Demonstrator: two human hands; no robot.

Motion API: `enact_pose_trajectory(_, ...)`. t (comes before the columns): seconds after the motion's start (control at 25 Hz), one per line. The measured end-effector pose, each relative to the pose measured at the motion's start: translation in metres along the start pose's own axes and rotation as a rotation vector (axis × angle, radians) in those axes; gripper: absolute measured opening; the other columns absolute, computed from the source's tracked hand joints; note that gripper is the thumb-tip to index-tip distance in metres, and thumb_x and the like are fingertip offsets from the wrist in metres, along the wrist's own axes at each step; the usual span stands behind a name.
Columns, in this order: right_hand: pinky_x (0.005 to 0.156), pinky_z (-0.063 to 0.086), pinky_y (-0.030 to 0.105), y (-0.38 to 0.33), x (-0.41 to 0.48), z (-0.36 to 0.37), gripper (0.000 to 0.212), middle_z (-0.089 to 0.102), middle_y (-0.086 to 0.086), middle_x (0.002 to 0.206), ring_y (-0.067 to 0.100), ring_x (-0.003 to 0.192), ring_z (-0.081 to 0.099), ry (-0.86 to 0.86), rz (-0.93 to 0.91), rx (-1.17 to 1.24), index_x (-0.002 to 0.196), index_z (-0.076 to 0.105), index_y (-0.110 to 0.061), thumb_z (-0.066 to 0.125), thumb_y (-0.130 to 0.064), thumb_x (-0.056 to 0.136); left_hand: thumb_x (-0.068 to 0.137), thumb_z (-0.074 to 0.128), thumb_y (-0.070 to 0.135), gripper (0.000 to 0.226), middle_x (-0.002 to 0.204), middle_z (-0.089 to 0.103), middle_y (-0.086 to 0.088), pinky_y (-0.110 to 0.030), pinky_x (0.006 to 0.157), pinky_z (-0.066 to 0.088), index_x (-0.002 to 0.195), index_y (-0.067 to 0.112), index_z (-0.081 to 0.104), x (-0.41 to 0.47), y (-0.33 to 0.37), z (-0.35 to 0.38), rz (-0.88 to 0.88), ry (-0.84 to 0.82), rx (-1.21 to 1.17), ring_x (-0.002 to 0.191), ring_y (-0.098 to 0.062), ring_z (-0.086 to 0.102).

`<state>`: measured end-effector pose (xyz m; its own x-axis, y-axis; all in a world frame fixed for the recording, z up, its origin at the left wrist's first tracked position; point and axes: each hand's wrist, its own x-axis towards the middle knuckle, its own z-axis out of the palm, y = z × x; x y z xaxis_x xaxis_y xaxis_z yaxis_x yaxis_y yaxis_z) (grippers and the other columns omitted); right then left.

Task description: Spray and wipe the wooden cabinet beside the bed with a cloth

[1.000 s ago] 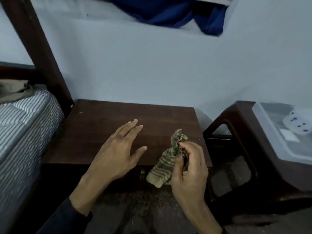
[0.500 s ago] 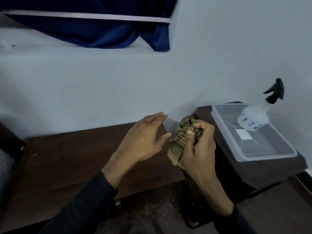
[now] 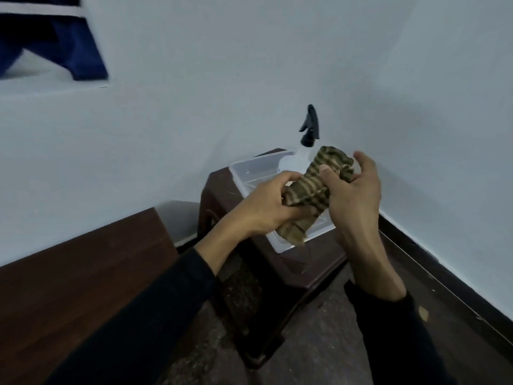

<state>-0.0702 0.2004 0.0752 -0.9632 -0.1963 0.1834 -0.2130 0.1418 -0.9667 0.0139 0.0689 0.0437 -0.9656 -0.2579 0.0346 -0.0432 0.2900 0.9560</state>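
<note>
1. Left hand point(image 3: 266, 207): fingers curled round the lower half of the cloth point(image 3: 311, 190); wrist bare, dark sleeve behind.
2. Right hand point(image 3: 354, 195): thumb and curled fingers pinch the bunched end just above the left grip.

Cloth point(image 3: 313, 190): olive and tan stripes, bunched into a crumpled roll, held in the air and slanted, top end up right, loose bottom end hanging down left. Left hand point(image 3: 273, 207) grips its lower middle, right hand point(image 3: 352, 193) grips the upper part with the thumb pressed on the front; top folds poke out above the right fingers. Bottle point(image 3: 308, 134): black trigger head, pale translucent body, upright in a clear tray point(image 3: 258, 165) near the wall corner, body partly hidden behind the cloth. Cabinet point(image 3: 83, 273): dark brown wood, flat top, lower left against the wall, well apart from the cloth.
</note>
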Motion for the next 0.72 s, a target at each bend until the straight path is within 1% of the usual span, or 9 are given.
enact_pose_trajectory(0.08,0.051,0.053,0.015,0.016,0.038,-0.014,0.018,0.072,-0.008,0.081,0.011,0.071,0.074,-0.059,0.056,-0.221,0.102,0.071,-0.017,0.077,-0.028,0.088,0.079,0.084,0.029,0.054,0.098,0.073,0.005,-0.027,0.07,0.057,0.126,0.024,0.057,0.032,-0.003,0.001,-0.045,-0.018,0.114,0.084,-0.015,0.072)
enact_pose_trajectory(0.16,0.049,0.055,0.023,0.033,0.066,-0.015,0.024,0.072,0.004,0.077,0.019,0.062,0.072,-0.172,0.127,-0.533,0.087,0.073,-0.008,0.077,-0.032,0.086,0.08,0.083,0.033,0.049,0.1,0.068,0.002,-0.03,0.069,0.052,0.122,0.025,0.058,0.054,-0.008,-0.003,-0.093,-0.051,0.34,0.085,-0.018,0.066)
enact_pose_trajectory(0.2,0.052,0.056,0.027,0.042,0.075,-0.011,0.033,0.072,0.008,0.081,0.021,0.061,0.072,-0.245,0.143,-0.668,0.087,0.07,-0.004,0.077,-0.036,0.087,0.082,0.08,0.038,0.048,0.106,0.066,-0.001,-0.033,0.074,0.052,0.123,0.026,0.058,0.063,-0.012,-0.001,-0.109,-0.073,0.503,0.09,-0.02,0.064)
enact_pose_trajectory(0.28,0.061,0.05,0.031,0.059,0.078,0.0,0.048,0.067,0.006,0.095,0.025,0.076,0.071,-0.351,0.074,-0.967,0.102,0.063,-0.002,0.072,-0.047,0.089,0.086,0.071,0.045,0.046,0.117,0.065,-0.005,-0.038,0.084,0.052,0.126,0.025,0.058,0.069,-0.02,0.008,-0.073,-0.083,0.89,0.102,-0.025,0.062)
enact_pose_trajectory(0.36,0.069,0.04,0.035,0.074,0.073,0.006,0.054,0.052,0.005,0.101,0.029,0.091,0.062,-0.347,-0.073,-1.144,0.118,0.055,-0.007,0.069,-0.05,0.089,0.088,0.066,0.045,0.041,0.116,0.066,-0.005,-0.041,0.082,0.052,0.122,0.024,0.061,0.065,-0.031,0.021,0.04,-0.035,1.113,0.103,-0.027,0.063)
enact_pose_trajectory(0.44,0.067,0.039,0.034,0.085,0.068,0.008,0.034,0.052,0.003,0.099,0.026,0.085,0.056,-0.386,-0.246,-1.154,0.109,0.062,-0.01,0.069,-0.038,0.09,0.089,0.063,0.043,0.031,0.102,0.068,-0.003,-0.038,0.077,0.049,0.112,0.022,0.067,0.057,-0.041,0.029,0.082,-0.021,1.189,0.093,-0.027,0.064)
enact_pose_trajectory(0.52,0.061,0.039,0.03,0.089,0.065,0.01,0.013,0.058,0.0,0.09,0.023,0.081,0.059,-0.527,-0.269,-1.204,0.088,0.07,-0.015,0.064,-0.026,0.09,0.094,0.055,0.041,0.028,0.095,0.068,-0.005,-0.036,0.078,0.04,0.106,0.02,0.07,0.054,-0.046,0.033,0.033,-0.062,1.256,0.085,-0.026,0.061)
enact_pose_trajectory(0.64,0.062,0.039,0.029,0.078,0.064,0.019,0.017,0.064,0.002,0.089,0.021,0.081,0.06,-0.655,-0.21,-1.292,0.082,0.069,-0.013,0.06,-0.023,0.093,0.097,0.05,0.045,0.031,0.097,0.069,-0.004,-0.038,0.096,0.035,0.101,0.019,0.067,0.051,-0.039,0.028,-0.006,-0.103,1.227,0.082,-0.021,0.053)
enact_pose_trajectory(0.72,0.063,0.04,0.027,0.068,0.061,0.019,0.02,0.067,0.005,0.093,0.019,0.078,0.06,-0.692,-0.234,-1.326,0.091,0.069,-0.013,0.059,-0.029,0.096,0.096,0.05,0.052,0.037,0.108,0.069,-0.002,-0.04,0.102,0.035,0.105,0.02,0.066,0.037,-0.039,0.012,0.03,-0.048,1.178,0.096,-0.021,0.06)
